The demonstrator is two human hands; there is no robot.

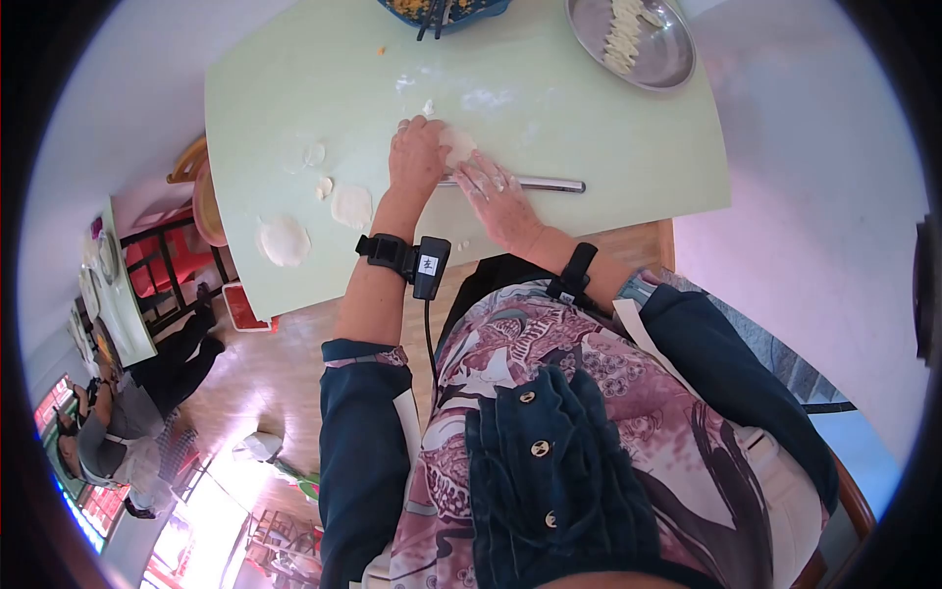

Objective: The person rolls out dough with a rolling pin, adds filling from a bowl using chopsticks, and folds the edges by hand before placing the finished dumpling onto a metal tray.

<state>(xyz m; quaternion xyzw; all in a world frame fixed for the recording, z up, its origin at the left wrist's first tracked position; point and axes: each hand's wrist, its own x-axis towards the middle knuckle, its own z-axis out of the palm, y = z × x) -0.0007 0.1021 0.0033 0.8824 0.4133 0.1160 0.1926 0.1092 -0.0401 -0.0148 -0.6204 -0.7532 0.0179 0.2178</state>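
A thin round dough wrapper (pixel 458 146) lies on the pale green table between my two hands. My left hand (pixel 417 155) has its fingers curled at the left edge of this wrapper, gripping it. Across a metal rolling pin (pixel 551 184) lies my right hand (pixel 498 201), floury fingers stretched forward and palm over the bar. The pin's right end sticks out past that hand, while its left end reaches near my left wrist. To the left rest two flat dough wrappers, one larger (pixel 284 241) and one smaller (pixel 351 207), beside a small dough scrap (pixel 324 187).
A blue bowl (pixel 461 18) of orange-yellow filling with chopsticks stands at the table's far edge. At the far right, a metal tray (pixel 677 61) holds a row of folded dumplings. Loose flour (pixel 486 98) marks the table (pixel 608 137). Another person (pixel 128 412) is in the background left.
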